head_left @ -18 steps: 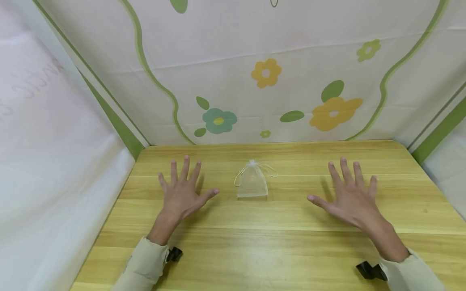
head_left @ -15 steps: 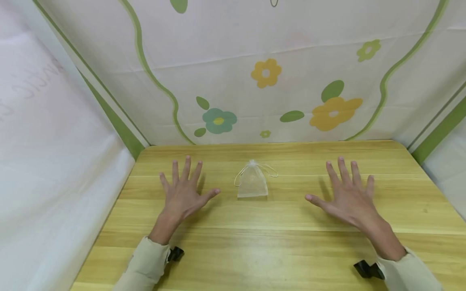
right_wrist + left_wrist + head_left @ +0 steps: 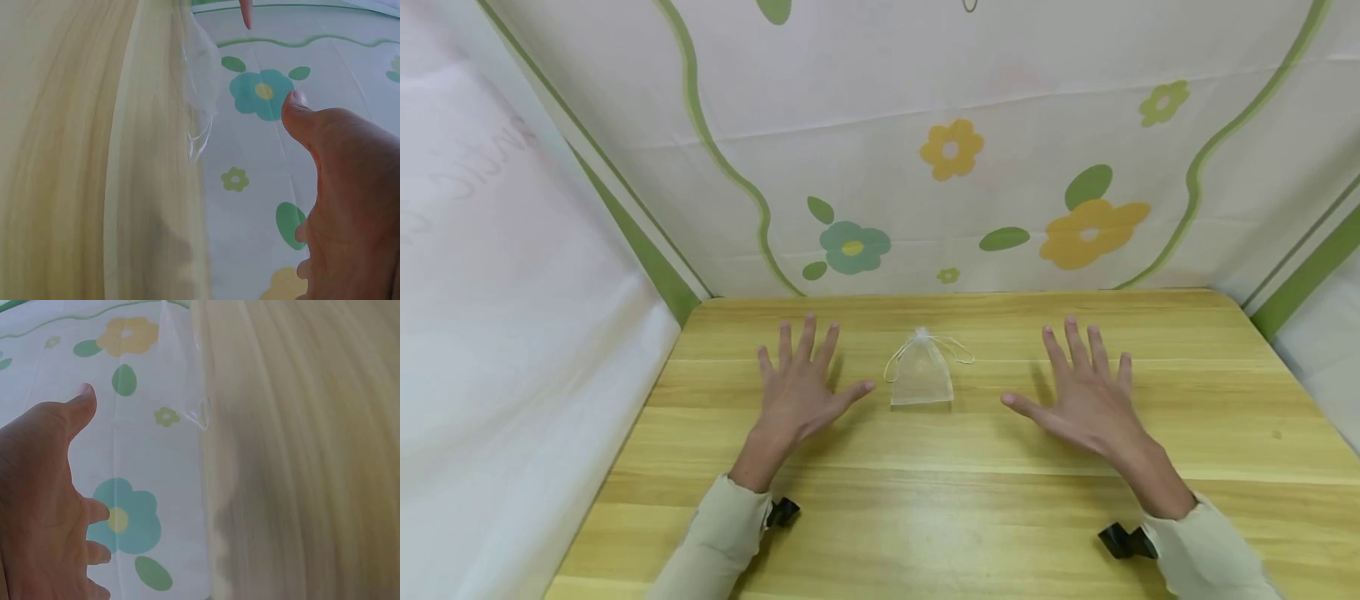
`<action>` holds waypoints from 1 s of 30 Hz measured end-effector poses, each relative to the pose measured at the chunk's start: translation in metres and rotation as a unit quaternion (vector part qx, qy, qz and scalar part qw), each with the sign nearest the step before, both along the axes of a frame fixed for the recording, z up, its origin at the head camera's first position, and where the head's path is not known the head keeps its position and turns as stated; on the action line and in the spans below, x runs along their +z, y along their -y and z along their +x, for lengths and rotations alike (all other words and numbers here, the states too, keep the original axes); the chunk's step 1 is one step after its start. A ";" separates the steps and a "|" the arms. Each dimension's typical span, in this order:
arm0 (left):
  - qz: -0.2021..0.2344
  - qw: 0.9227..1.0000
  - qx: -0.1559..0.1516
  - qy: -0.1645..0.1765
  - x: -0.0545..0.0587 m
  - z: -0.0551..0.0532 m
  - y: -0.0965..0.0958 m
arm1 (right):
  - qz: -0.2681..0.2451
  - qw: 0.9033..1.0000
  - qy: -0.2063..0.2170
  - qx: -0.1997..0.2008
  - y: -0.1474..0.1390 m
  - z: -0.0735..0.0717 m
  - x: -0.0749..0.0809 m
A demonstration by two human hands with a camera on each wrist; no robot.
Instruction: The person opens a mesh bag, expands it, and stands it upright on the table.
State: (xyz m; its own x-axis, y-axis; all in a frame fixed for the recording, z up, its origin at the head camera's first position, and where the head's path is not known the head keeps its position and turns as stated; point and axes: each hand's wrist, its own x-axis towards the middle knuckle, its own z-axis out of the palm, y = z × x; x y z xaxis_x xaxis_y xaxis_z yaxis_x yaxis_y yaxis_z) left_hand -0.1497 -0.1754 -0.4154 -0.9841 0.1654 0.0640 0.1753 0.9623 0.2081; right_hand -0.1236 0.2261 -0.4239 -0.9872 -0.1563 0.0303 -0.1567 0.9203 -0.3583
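Note:
A small sheer white drawstring pouch (image 3: 922,375) lies on the wooden table between the two hands, its neck gathered and its thin cords looped out to both sides. To its left, the left hand (image 3: 797,392) hovers palm down, fingers spread and thumb pointing at the pouch without touching it. On the other side, the right hand (image 3: 1090,400) is likewise spread above the table, farther from the pouch. Nothing is in either hand. The pouch (image 3: 203,69) also shows in the right wrist view, past the right thumb, with a fingertip of the left hand (image 3: 246,14) at the top.
The wooden table (image 3: 925,525) meets a white cloth wall (image 3: 865,125) with printed flowers at its back edge. Another white cloth (image 3: 512,333) hangs along the left side. Black wrist devices (image 3: 1126,542) sit at both cuffs.
Both hands have moved inward toward the pouch, the left one rightward and the right one leftward, fingers still spread. The pouch has stayed in place on the table.

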 end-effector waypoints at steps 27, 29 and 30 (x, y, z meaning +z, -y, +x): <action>0.286 0.950 -0.056 0.111 -0.005 -0.036 -0.048 | -0.195 0.978 0.061 0.051 0.067 -0.032 -0.006; 0.300 0.946 -0.049 0.117 -0.006 -0.039 -0.050 | -0.203 0.976 0.064 0.055 0.072 -0.036 -0.007; 0.305 0.944 -0.047 0.120 -0.007 -0.041 -0.052 | -0.206 0.975 0.063 0.057 0.074 -0.037 -0.008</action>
